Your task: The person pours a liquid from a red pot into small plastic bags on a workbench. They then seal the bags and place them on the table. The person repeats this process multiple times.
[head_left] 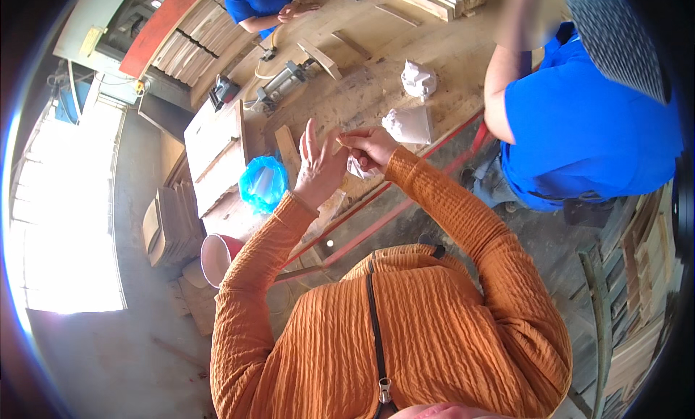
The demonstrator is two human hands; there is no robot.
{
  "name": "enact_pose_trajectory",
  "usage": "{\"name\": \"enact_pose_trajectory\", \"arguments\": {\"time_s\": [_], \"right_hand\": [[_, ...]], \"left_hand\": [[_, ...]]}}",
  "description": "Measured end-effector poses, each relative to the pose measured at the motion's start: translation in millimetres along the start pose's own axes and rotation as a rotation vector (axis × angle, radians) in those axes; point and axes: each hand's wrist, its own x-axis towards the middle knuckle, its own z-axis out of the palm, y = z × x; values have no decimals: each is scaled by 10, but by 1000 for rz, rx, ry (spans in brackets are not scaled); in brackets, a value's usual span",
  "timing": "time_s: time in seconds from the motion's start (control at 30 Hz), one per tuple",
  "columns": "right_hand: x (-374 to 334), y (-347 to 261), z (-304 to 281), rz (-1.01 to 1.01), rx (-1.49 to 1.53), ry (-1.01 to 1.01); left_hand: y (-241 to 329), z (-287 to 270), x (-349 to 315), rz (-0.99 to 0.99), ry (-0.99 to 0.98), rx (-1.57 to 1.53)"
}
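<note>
Over the near edge of the workbench [362, 64], my two hands meet. My left hand [320, 171] is raised with several fingers stretched out and apart. The fingers of my right hand [371, 147] are pinched together against the left fingertips; whatever they hold, if anything, is too small to make out. Partly hidden below the right hand lies a piece of white plastic [360, 169]. Close by on the bench sits a white plastic bag [407, 124], with a second white bag [418, 80] farther back. A container lined with a blue plastic bag [263, 183] stands left of my left hand.
A metal cylinder clamp [284, 84] and wooden strips [351, 45] lie on the bench. A red bucket [219, 258] is at the left. One person in blue [579, 122] works at right, another [260, 5] across the bench. Stacked boards [174, 223] lean at left.
</note>
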Motion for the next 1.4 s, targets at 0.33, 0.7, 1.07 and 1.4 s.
{"name": "enact_pose_trajectory", "arguments": {"time_s": [0.33,0.7,1.07,1.4], "right_hand": [[-268,-345,36,218,97,-232],[-718,-1166,280,95,-260,-242],[-1063,-1362,929,44,-374,-433],[-280,-1387,539,-179,-466,-626]], "left_hand": [[-253,-137,-226,51,-30,-258],[115,-191,-495,47,-130,-524],[335,-305,-573,-340,-331,-638],[486,-817,-70,-302,-222,-930]]}}
